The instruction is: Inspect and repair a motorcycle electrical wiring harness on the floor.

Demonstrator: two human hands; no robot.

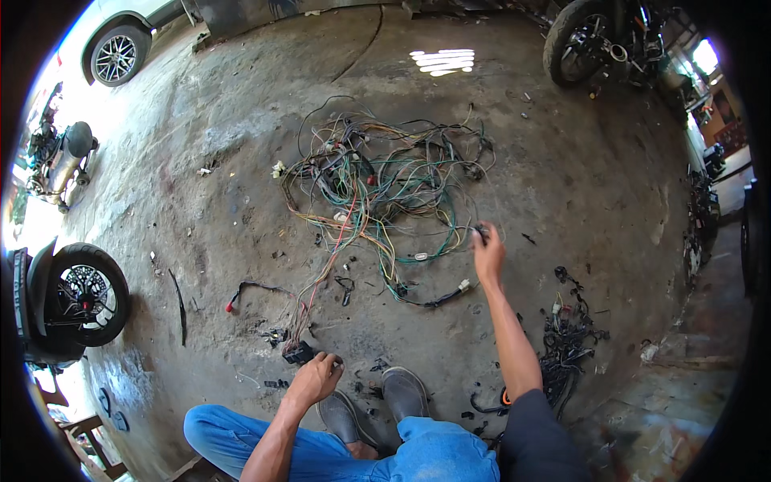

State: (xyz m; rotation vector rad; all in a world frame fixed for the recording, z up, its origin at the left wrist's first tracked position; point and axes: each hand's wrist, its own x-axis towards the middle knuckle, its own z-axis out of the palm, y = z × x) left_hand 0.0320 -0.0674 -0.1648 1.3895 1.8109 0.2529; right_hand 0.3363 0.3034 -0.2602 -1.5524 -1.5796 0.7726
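Observation:
A tangled wiring harness [377,177] of green, yellow, red and black wires lies spread on the concrete floor ahead of me. At its right edge my right hand [488,251] is closed, with a small dark piece [480,233] of the harness between its fingertips. Nearer to me, a black connector block [299,353] ends a bundle of red and brown wires. Close against that block, my left hand [318,377] has its fingers curled together; a small dark bit shows at the fingertips, too small to name.
Black wiring scraps [562,345] lie heaped at the right. A short black lead [261,285] with a red end lies left of centre. My boots [405,394] are at the near edge. Motorcycle parts, including a wheel [87,295], stand left; a motorcycle [594,44] stands far right, a car [120,55] far left.

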